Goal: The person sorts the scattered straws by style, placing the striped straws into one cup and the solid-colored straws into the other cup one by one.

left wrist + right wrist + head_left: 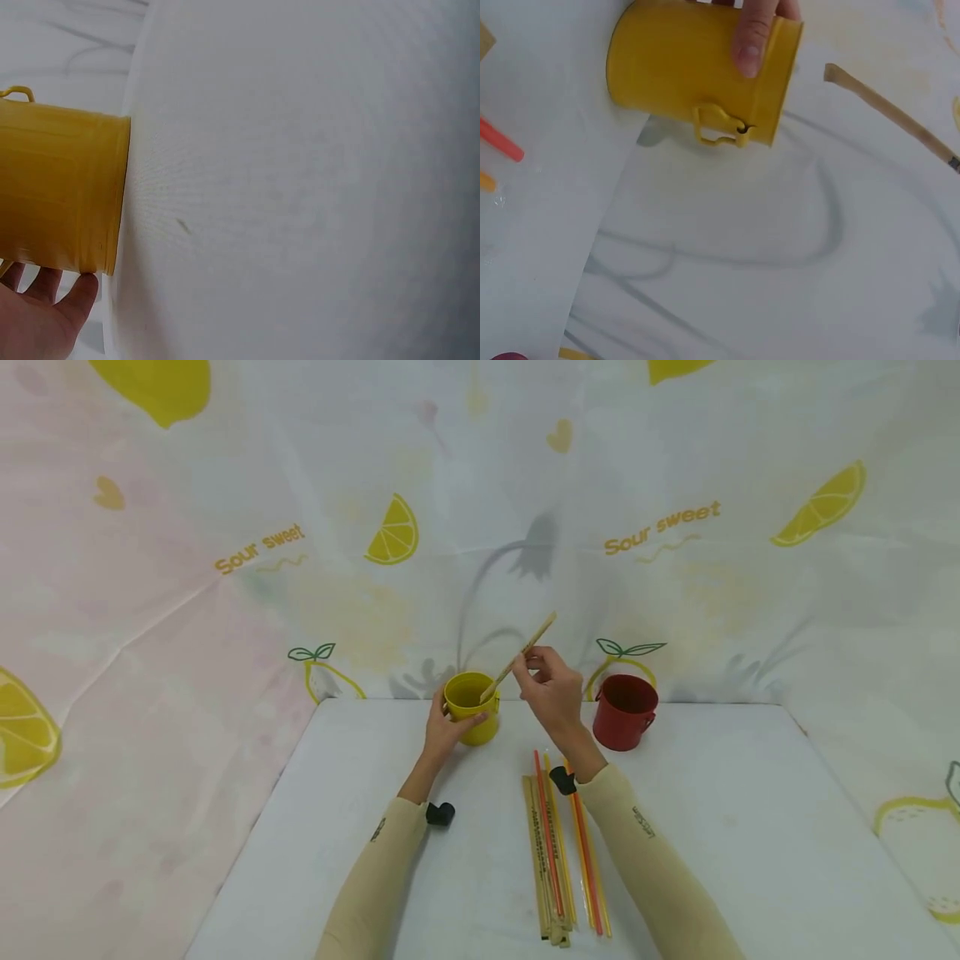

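Observation:
At the table's far edge stands a small yellow bucket [483, 729] with side lugs. My left hand [444, 731] grips it round the side, the thumb lying across the front. My right hand [553, 695] pinches a thin stick in a printed brown paper wrapper [542, 629], held at a slant. Its lower end points at the bucket's mouth; in the right wrist view the wrapped stick [892, 112] hangs beyond the yellow bucket's rim [787, 82], apart from it. The right hand itself is out of that view. In the left wrist view, fingertips [79, 300] touch the yellow bucket [64, 187].
A red bucket [618, 727] stands to the right of my right hand. Nearer me, several brown paper-wrapped sticks [532, 818] lie with red straws [551, 843] and orange-yellow straws [587, 860], partly below the right forearm. A lemon-printed cloth [480, 468] hangs behind the white table [720, 827].

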Available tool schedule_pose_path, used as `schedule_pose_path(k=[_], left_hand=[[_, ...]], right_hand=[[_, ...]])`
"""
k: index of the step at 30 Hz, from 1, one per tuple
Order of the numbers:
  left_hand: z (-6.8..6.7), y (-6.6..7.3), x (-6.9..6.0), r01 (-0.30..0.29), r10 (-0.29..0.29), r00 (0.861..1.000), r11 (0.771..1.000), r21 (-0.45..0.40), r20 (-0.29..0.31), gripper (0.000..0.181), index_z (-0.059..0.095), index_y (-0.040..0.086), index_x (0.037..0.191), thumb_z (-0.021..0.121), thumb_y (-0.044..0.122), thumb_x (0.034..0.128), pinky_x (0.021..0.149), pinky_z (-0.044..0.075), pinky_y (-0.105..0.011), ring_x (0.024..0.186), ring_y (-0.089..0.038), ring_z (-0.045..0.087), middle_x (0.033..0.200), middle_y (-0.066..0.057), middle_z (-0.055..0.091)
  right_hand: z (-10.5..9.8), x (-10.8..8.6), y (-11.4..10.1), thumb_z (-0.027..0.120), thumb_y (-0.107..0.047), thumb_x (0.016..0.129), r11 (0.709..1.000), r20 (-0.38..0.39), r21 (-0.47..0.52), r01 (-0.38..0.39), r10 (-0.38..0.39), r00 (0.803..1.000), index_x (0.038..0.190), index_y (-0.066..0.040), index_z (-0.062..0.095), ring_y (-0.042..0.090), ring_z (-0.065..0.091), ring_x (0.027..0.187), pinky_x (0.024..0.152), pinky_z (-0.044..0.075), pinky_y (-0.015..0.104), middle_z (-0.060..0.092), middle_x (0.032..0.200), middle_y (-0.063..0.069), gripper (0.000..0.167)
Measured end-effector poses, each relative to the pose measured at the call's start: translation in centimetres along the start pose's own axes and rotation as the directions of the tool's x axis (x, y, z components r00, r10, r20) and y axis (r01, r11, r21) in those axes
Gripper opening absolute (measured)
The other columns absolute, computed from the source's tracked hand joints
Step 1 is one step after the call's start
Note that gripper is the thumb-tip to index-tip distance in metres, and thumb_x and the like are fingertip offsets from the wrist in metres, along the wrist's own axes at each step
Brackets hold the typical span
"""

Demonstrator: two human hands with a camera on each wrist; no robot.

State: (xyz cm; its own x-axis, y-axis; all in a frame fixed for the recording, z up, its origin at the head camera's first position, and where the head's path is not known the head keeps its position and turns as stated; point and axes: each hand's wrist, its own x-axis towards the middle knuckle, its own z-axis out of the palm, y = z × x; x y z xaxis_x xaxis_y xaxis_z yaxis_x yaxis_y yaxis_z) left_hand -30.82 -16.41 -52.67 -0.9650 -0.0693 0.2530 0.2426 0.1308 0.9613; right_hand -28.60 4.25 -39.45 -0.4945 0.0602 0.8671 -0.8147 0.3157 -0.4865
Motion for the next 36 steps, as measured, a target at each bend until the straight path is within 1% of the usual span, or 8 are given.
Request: schedule_pose_path(k=[6,10,14,20,21,26,32,36], left_hand=[[0.0,0.1,0.0,-0.006,0.006,1.000,1.000,-0.012,-0.002,0.087,0.038,0.020,0.147,0.088,0.024,0.0756,0.106,0.038,-0.050,0.127,-0.026,0.045,0.139,-0.003,0.048],[0.0,0.2,0.1,-0.014,0.015,1.000,1.000,-0.020,0.010,0.088,0.037,0.018,0.149,0.087,0.022,0.0768,0.107,0.036,-0.050,0.128,-0.026,0.044,0.141,-0.006,0.047],[-0.1,0.5,0.0,-0.008,0.008,1.000,1.000,-0.010,0.018,0.089,0.035,0.015,0.150,0.087,0.021,0.0776,0.108,0.035,-0.050,0.129,-0.028,0.043,0.143,-0.008,0.045],[-0.2,3.3,-1.0,-0.001,0.001,0.999,1.000,0.007,0.037,0.089,0.031,0.003,0.151,0.083,0.012,0.0799,0.108,0.036,-0.053,0.131,-0.035,0.042,0.145,-0.018,0.043],[-0.2,3.7,-1.2,0.001,-0.001,0.999,1.000,0.010,0.038,0.088,0.031,0.002,0.151,0.082,0.010,0.0802,0.107,0.036,-0.053,0.131,-0.035,0.043,0.145,-0.019,0.044],[-0.2,4.3,-1.5,0.003,-0.003,0.999,1.000,0.011,0.034,0.086,0.031,0.001,0.150,0.082,0.010,0.0809,0.107,0.036,-0.053,0.130,-0.035,0.044,0.144,-0.018,0.044],[-0.3,4.2,-1.4,-0.009,0.008,0.999,1.000,0.029,0.033,0.086,0.033,0.002,0.149,0.083,0.014,0.0806,0.107,0.037,-0.051,0.129,-0.033,0.045,0.142,-0.016,0.046],[-0.3,4.3,-1.4,-0.007,0.006,0.999,1.000,0.024,0.038,0.087,0.032,0.001,0.149,0.084,0.015,0.0804,0.108,0.036,-0.051,0.129,-0.033,0.044,0.142,-0.015,0.046]], right_hand=[[0.4,-0.1,0.0,0.066,-0.012,0.093,0.996,0.050,-0.025,-0.082,0.084,0.995,0.098,-0.002,0.067,0.011,0.058,0.042,0.041,0.046,0.023,0.074,0.082,0.010,0.011],[0.6,-0.2,0.4,0.065,-0.013,0.094,0.993,0.076,-0.071,-0.096,0.102,0.992,0.098,-0.002,0.068,0.009,0.058,0.043,0.040,0.046,0.023,0.074,0.083,0.009,0.012],[0.9,-0.7,0.8,0.065,-0.015,0.094,0.988,0.102,-0.112,-0.109,0.120,0.988,0.097,-0.004,0.069,0.008,0.058,0.044,0.039,0.043,0.023,0.074,0.082,0.007,0.012],[1.5,-1.9,1.6,0.064,-0.018,0.094,0.977,0.129,-0.141,-0.162,0.181,0.975,0.095,-0.007,0.070,0.005,0.058,0.044,0.038,0.041,0.021,0.074,0.080,0.004,0.013],[1.5,-2.1,1.7,0.064,-0.019,0.094,0.974,0.136,-0.145,-0.174,0.194,0.972,0.095,-0.007,0.070,0.005,0.057,0.044,0.038,0.041,0.021,0.073,0.079,0.004,0.013],[1.8,-3.1,2.2,0.064,-0.020,0.094,0.961,0.194,-0.172,-0.217,0.249,0.949,0.095,-0.009,0.070,0.003,0.057,0.044,0.038,0.041,0.022,0.074,0.080,0.001,0.012],[2.1,-3.9,2.1,0.065,-0.021,0.094,0.942,0.279,-0.209,-0.264,0.316,0.907,0.095,-0.011,0.070,0.001,0.056,0.045,0.040,0.042,0.024,0.074,0.081,0.000,0.011],[2.5,-4.4,2.2,0.066,-0.020,0.094,0.942,0.319,-0.197,-0.272,0.324,0.891,0.095,-0.011,0.071,0.000,0.055,0.045,0.040,0.043,0.023,0.074,0.081,0.001,0.011]])
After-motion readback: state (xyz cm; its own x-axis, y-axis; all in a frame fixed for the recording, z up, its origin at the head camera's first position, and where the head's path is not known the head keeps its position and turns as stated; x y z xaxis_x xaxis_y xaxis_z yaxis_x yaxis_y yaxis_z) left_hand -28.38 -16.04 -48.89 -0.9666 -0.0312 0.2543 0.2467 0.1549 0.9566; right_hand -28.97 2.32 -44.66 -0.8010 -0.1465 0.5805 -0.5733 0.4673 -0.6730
